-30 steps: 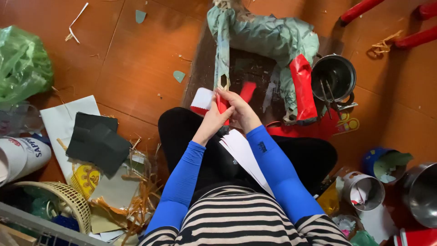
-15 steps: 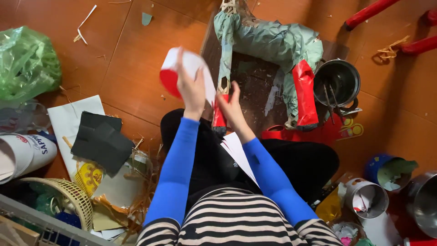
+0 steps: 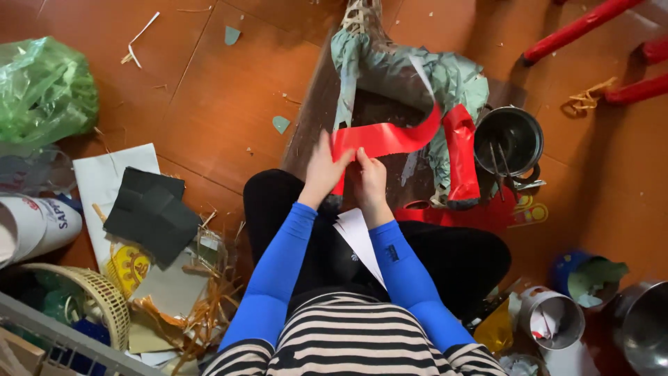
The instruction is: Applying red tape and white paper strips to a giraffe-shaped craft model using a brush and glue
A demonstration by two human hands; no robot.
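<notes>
A littered reddish tile floor [image 3: 229, 104] is seen from above. A curved red paper strip [image 3: 390, 138] is pinched by both hands — left hand [image 3: 324, 166], right hand [image 3: 369, 177] — against a pale green paper-covered frame [image 3: 410, 73].

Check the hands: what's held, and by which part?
Both hands, left and right, grip a glossy red paper strip at its left end; the rest of it runs free, curving up to the right over the pale green paper-covered frame.

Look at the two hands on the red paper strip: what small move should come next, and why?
Probably smooth the red paper strip rightward onto the pale green papered frame. Both the left hand and right hand pin its near end, while the far end arches up, not yet pressed flat.
</notes>
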